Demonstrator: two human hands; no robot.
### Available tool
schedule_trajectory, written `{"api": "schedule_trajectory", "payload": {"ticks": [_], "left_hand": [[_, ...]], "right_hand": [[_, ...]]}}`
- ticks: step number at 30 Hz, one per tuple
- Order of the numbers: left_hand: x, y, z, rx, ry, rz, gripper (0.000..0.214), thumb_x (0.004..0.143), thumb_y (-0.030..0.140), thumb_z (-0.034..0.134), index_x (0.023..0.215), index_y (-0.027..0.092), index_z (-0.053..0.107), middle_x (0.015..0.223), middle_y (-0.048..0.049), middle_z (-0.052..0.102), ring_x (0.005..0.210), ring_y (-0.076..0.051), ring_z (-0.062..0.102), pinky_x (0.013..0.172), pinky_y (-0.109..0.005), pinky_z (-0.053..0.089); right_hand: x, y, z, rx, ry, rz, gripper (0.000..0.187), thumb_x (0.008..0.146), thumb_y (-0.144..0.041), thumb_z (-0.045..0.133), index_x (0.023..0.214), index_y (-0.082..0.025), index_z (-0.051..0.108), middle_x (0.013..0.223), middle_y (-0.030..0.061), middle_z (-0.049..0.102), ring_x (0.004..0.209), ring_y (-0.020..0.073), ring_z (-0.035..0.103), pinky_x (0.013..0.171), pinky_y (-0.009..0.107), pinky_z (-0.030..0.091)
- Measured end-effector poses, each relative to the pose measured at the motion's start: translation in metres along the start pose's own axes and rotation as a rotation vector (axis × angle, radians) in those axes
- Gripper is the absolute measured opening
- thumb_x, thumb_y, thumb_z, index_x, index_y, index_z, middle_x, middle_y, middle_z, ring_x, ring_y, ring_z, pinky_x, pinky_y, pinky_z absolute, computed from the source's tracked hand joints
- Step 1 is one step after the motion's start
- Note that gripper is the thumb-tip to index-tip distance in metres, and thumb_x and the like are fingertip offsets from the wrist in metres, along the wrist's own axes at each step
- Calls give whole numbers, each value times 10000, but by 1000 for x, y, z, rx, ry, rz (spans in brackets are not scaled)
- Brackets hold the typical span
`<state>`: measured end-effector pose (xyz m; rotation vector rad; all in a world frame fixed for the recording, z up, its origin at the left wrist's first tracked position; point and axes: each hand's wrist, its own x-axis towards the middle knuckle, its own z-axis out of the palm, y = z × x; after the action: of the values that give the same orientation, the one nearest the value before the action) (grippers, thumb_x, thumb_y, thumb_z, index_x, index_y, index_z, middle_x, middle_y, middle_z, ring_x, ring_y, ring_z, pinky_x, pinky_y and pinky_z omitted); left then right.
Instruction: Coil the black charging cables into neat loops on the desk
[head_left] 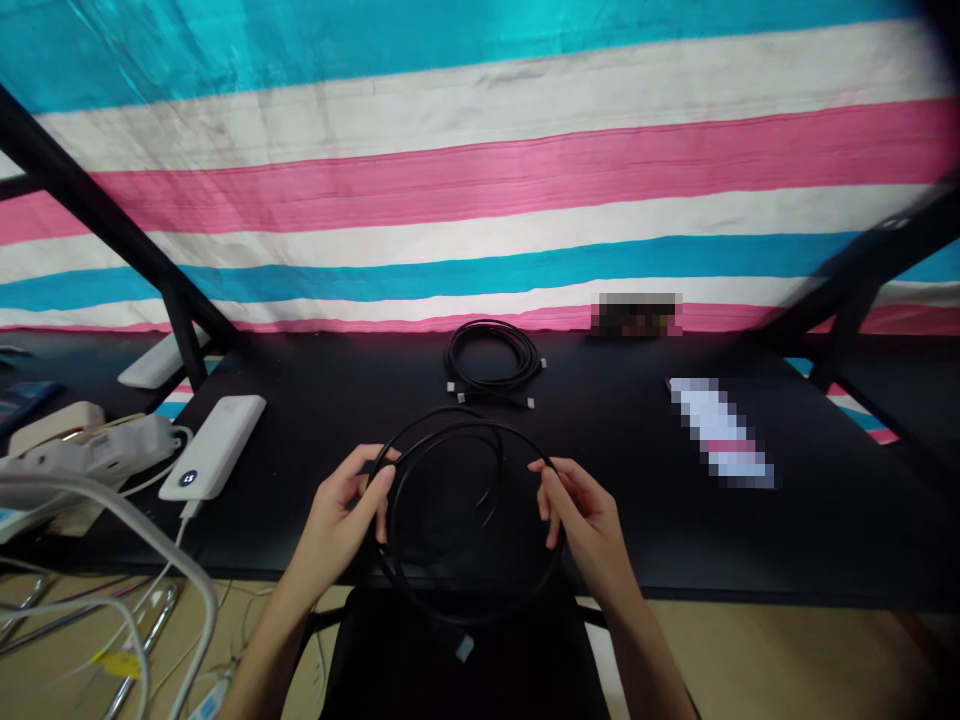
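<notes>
Between my two hands a black cable (450, 425) forms wide loose loops over the table's near edge. My left hand (356, 505) pinches the loops at their left side, thumb on top. On the opposite side, my right hand (576, 500) has its thumb and fingers closed around the cable. A pale connector (465, 648) hangs from the bottom of the loops, above my lap. Just beyond lies a coiled black cable (491, 355) on the tabletop, with several light-coloured connector ends about it.
A white power bank (214, 450) with a plugged-in cord lies left on the black table (622, 400). Farther left are a white power strip (112, 450) and thick pale cables (135, 515). A pixelated flat object (720, 430) rests right. Behind hangs a striped sheet (480, 190) between black frame bars.
</notes>
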<state>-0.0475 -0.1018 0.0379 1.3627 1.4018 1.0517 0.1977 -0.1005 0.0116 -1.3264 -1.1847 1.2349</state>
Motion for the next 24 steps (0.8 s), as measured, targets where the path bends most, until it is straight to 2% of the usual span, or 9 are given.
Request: {"api": "schedule_trajectory", "payload": {"ticks": [4,6,10,12,17,22,24], "left_hand": [[2,2,4,14,30,-30,280,831,384,556,1030,187,557,423,83,469,327,-72,385,363,-177,299],[4,3,6,10,56,-11,242,831,360,563,1001,188,577,426,86,440,342,-69,380,379,-180,303],[8,3,9,-23,92,56,168,847,325,550,912,178,599,422,80,432,388,-76,425,454,-198,358],[10,2,9,-97,108,72,165,857,332,540,902,182,593,423,82,424,397,-80,434,462,-204,373],[12,1,15,-343,161,86,166,856,352,547,892,195,589,404,98,358,368,-76,390,423,-208,372],[10,1,19,-429,178,106,220,813,398,598,828,182,640,405,90,347,341,-59,321,389,-214,363],[9,0,19,-434,201,101,239,804,412,606,817,179,655,410,85,356,349,-57,317,404,-224,377]], "right_hand": [[3,-4,7,-19,-60,-37,306,879,-451,484,951,-194,634,636,-32,507,350,30,396,305,167,312],[6,-5,10,-37,-61,-67,291,880,-436,492,946,-202,651,732,-8,553,360,21,389,308,174,314],[11,-5,12,-56,-21,-134,277,857,-429,532,925,-217,697,1052,58,565,454,30,478,391,198,434],[13,-5,12,-59,-65,-130,281,858,-428,530,925,-223,711,1126,73,549,492,43,515,426,212,469],[15,-9,14,-91,-196,-87,297,885,-408,492,958,-231,719,1231,89,538,420,12,424,377,206,401],[18,-10,15,-134,-211,-113,250,869,-356,532,1003,-252,716,1356,72,461,479,24,402,434,206,389],[18,-8,15,-148,-246,-90,246,857,-358,548,999,-253,719,1312,70,504,497,40,421,418,202,374]]}}
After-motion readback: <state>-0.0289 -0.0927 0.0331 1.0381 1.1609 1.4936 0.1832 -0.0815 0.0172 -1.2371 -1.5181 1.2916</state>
